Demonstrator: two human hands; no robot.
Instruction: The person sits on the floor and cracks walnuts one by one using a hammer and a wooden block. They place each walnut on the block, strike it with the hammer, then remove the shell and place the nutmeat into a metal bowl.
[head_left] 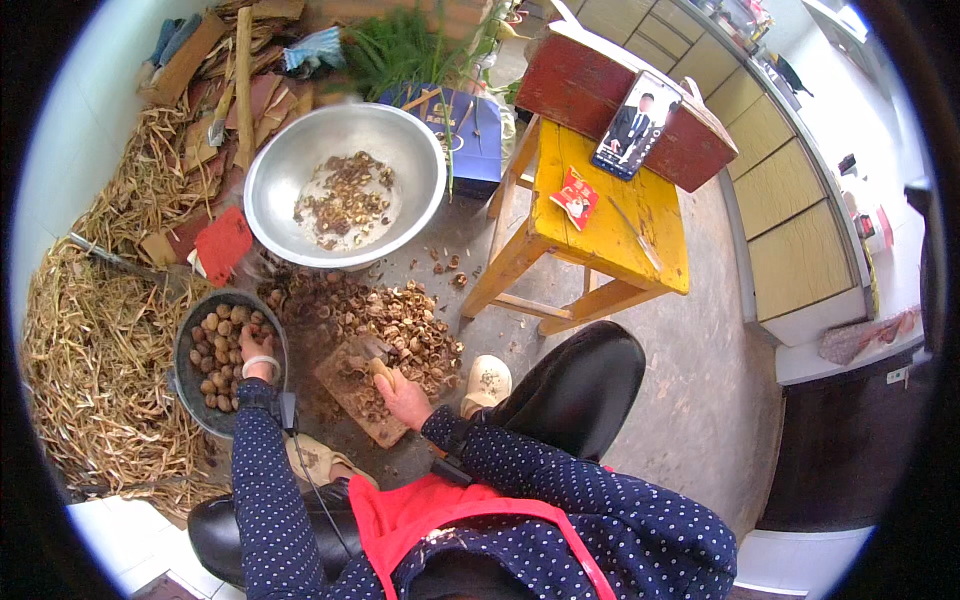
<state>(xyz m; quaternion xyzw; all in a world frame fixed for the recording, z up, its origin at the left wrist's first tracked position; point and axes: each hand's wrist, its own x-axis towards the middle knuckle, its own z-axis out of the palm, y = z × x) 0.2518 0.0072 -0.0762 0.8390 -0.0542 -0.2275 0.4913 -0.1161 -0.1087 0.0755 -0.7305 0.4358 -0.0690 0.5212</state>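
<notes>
My left hand [258, 346] reaches into a dark round basin [180, 385], its fingers curled at a walnut among several whole walnuts [218, 352]. My right hand [406, 400] is closed round the light wooden handle of a tool [381, 371]. The tool's head is hard to make out against the shells. Below it lies a small wooden board [385, 428], flat on the floor, with shell bits on it. Broken walnut shells [418, 335] are heaped behind and right of the board. A large metal basin [422, 180] farther off holds shelled walnut pieces [345, 205].
Dry straw [110, 370] and firewood [243, 90] pile up on the left. A yellow stool [560, 245] stands to the right, bearing a red wooden box [570, 85], a propped phone [635, 125], a red packet [575, 198] and a thin knife-like tool [640, 235]. My shoe [488, 385] is beside the shells.
</notes>
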